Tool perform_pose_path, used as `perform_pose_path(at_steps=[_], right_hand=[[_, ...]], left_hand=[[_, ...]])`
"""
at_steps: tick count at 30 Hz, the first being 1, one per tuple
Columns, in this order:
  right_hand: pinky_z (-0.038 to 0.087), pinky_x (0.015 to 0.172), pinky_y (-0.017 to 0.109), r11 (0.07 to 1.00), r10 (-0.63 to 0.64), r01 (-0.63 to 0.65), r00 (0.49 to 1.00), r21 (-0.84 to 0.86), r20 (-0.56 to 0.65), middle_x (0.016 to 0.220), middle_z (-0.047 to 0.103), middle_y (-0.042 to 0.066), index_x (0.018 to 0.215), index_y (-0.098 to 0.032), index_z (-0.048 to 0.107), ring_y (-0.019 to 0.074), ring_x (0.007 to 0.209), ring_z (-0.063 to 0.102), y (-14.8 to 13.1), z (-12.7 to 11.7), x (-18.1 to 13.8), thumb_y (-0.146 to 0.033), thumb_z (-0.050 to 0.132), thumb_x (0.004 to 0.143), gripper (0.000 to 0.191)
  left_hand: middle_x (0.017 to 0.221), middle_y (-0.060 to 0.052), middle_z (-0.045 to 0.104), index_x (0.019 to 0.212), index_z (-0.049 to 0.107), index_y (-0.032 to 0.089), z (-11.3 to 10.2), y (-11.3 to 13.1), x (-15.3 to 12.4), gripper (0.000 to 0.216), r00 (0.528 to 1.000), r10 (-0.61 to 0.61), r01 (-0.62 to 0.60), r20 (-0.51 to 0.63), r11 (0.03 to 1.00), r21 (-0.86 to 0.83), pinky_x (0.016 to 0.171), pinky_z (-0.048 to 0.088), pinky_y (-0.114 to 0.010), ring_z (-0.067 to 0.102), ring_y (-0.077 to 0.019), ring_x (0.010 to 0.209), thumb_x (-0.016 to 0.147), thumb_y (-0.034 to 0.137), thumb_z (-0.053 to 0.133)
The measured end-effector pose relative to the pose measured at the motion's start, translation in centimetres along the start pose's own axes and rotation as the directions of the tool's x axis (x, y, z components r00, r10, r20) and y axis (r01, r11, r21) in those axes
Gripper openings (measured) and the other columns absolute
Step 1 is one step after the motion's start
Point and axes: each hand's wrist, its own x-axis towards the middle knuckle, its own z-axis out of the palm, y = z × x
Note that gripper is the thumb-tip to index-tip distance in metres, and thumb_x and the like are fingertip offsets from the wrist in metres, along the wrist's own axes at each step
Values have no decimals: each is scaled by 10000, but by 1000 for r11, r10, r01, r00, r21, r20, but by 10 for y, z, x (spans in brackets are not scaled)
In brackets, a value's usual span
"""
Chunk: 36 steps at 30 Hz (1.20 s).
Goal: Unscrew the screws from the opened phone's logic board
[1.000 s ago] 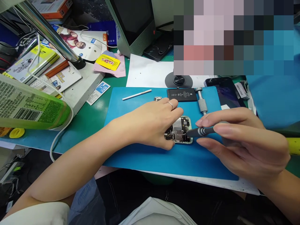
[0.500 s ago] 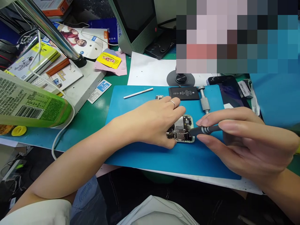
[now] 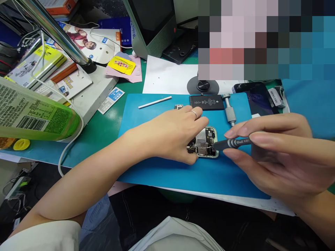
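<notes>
An opened phone body (image 3: pixel 208 143) with bare circuit parts lies on a blue work mat (image 3: pixel 162 167). My left hand (image 3: pixel 172 134), a ring on one finger, lies over the phone's left part and pins it down with curled fingers. My right hand (image 3: pixel 277 157) pinches a dark grey screwdriver (image 3: pixel 234 143) between thumb and fingers. Its tip rests at the phone's lower right corner.
On the mat's far side lie a black battery (image 3: pixel 206 102), a metal screwdriver (image 3: pixel 229 111) and a white stick (image 3: pixel 155 102). A dark phone screen (image 3: pixel 258 99) lies at the right. A green bottle (image 3: pixel 34 118), boxes and a lamp arm (image 3: pixel 57 35) crowd the left.
My right hand has drawn slightly to the right along the screwdriver, baring more of its handle. The left hand and the phone stay as they were; the view has shifted a little.
</notes>
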Motion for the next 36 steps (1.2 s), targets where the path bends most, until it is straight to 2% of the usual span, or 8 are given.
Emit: perform_pose_path(at_steps=[7, 12, 15, 18, 22, 27, 32, 36], right_hand=[[738, 797, 356, 996, -19, 11, 995, 84, 96, 1171, 782, 72, 1629, -336, 570, 210, 934, 809, -1, -1, 5, 35, 801, 830, 910], [700, 683, 360, 998, -69, 69, 998, 1, 15, 1039, 774, 72, 1618, -294, 591, 213, 835, 778, 4, 0, 3, -22, 913, 772, 945], [723, 771, 370, 996, -51, 49, 998, 70, 22, 1120, 784, 92, 1607, -266, 604, 225, 915, 796, 5, 2, 1, 61, 838, 779, 920], [742, 800, 405, 994, -41, 36, 998, 105, 47, 1188, 798, 83, 1589, -307, 613, 252, 953, 809, 3, 3, 3, 23, 840, 791, 894], [719, 702, 396, 998, 21, -20, 1000, 51, -15, 1042, 810, 45, 1494, -349, 688, 253, 842, 800, 0, 6, 6, -62, 907, 784, 796], [734, 814, 466, 988, 83, -88, 996, 130, 41, 1128, 844, 40, 1530, -375, 649, 285, 941, 827, 2, 8, 1, -54, 847, 836, 790], [729, 848, 382, 994, -7, 3, 999, 112, 32, 1099, 828, 45, 1546, -328, 626, 249, 985, 816, 5, 9, -1, -99, 924, 801, 834], [724, 860, 354, 969, 99, -117, 991, 217, 94, 1223, 811, 36, 1581, -379, 578, 234, 1094, 805, 4, 8, -4, 15, 797, 852, 857]], left_hand=[[1197, -146, 637, 1173, 625, 137, 1, 0, 0, 401, 1000, 4, -4, -30, 1000, -5, 897, 537, -439, 636, -337, 1101, 909, 405, 765], [1203, -155, 633, 1176, 624, 137, 2, -1, -1, 396, 999, 6, -6, -34, 1000, -10, 897, 539, -444, 637, -339, 1096, 920, 411, 753], [1198, -161, 642, 1166, 613, 146, 2, -1, -1, 384, 999, 8, -8, -35, 1000, -10, 917, 540, -456, 637, -348, 1098, 927, 413, 751], [1202, -165, 643, 1173, 609, 146, 1, 0, -1, 390, 1000, 8, -9, -29, 1000, -7, 930, 541, -467, 639, -349, 1094, 929, 416, 752], [1205, -163, 644, 1163, 616, 147, 0, 0, -1, 396, 1000, 0, 0, -8, 1000, 3, 936, 541, -466, 635, -350, 1097, 919, 422, 764], [1187, -157, 636, 1163, 626, 136, 0, 1, 0, 389, 1000, 15, -15, -3, 1000, 24, 981, 528, -463, 629, -341, 1082, 931, 425, 746], [1198, -149, 625, 1189, 639, 145, -2, 3, 0, 383, 999, -1, 0, 38, 999, 42, 974, 521, -459, 621, -335, 1062, 950, 435, 715], [1192, -144, 623, 1181, 642, 146, -2, 3, 1, 392, 999, 3, -4, 42, 1000, 28, 964, 516, -446, 623, -333, 1064, 924, 427, 734]])
